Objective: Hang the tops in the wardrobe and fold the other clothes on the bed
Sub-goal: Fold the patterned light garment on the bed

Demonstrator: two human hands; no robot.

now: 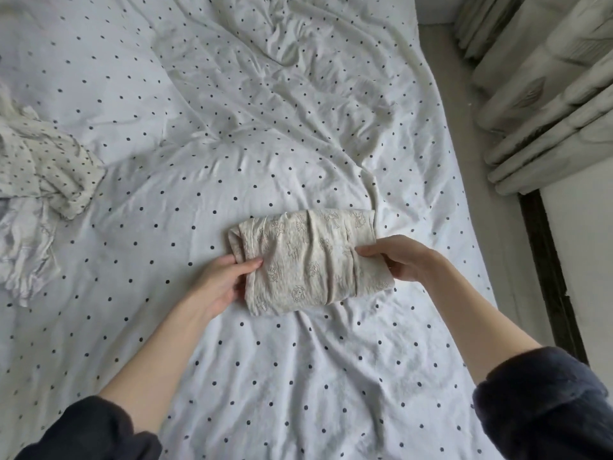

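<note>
A: Any baskets or boxes holding the laundry?

B: I can see none; the clothes lie straight on the bed (298,376). A folded beige garment (306,260) with a faint printed pattern sits near the middle of the dotted sheet (205,134).

A: And the hands?

B: The left hand (225,283) has its grip closed on the garment's left end, thumb on top. The right hand (394,258) pinches the right end, fingers curled round the edge. Both dark sleeves are pushed up the forearms.

A: Anything else on the bed?

B: A crumpled dotted piece of clothing (49,167) lies at the left edge, well apart from the folded one, with a white crumpled cloth (26,247) just below it.

A: The room?

B: Pale curtains (544,91) hang on the right, beside a strip of floor (477,154) along the bed.
</note>
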